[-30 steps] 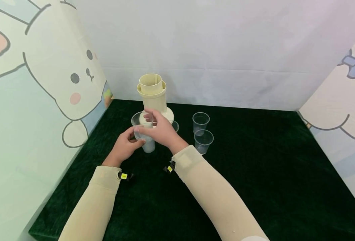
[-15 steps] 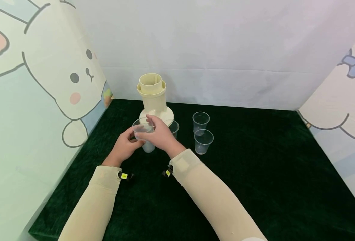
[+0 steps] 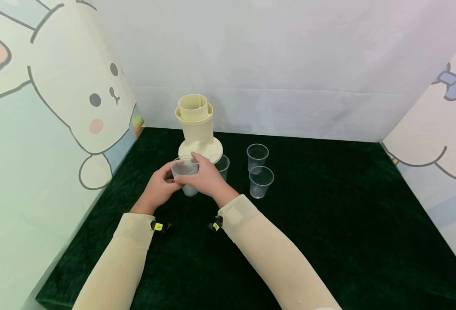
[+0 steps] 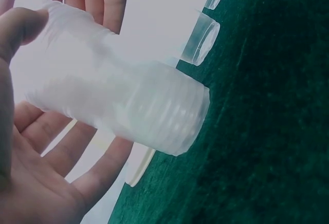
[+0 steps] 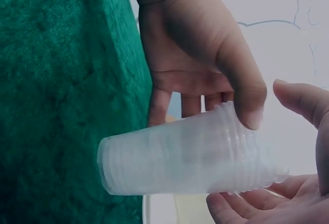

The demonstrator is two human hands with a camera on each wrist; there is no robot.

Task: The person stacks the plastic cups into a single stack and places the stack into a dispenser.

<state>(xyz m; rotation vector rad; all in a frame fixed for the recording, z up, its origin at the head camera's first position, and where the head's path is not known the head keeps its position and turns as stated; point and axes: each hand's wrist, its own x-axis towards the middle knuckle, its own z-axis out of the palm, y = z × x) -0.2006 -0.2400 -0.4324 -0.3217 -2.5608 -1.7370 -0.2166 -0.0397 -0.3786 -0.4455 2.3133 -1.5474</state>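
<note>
A stack of nested clear plastic cups (image 3: 184,167) stands upright on the green cloth, between both hands. My left hand (image 3: 157,189) curls round its left side; in the left wrist view the thumb and spread fingers lie on either side of the stack (image 4: 164,106). Holding the upper rims from the right is my right hand (image 3: 210,178). Its thumb presses near the ridged rims of the stack (image 5: 169,157) in the right wrist view, with the fingers behind. Just beyond my right hand, a single clear cup (image 3: 223,165) is partly hidden.
Behind the stack stands a cream plastic cylinder with a round base (image 3: 195,129). Two more clear cups, a rear one (image 3: 257,155) and a front one (image 3: 261,181), stand to the right on the green cloth (image 3: 328,224). A pale curtain (image 3: 290,69) hangs behind.
My right hand has come down with an upper cup, which now sits lower in the stack. My left hand has stayed in place around the stack.
</note>
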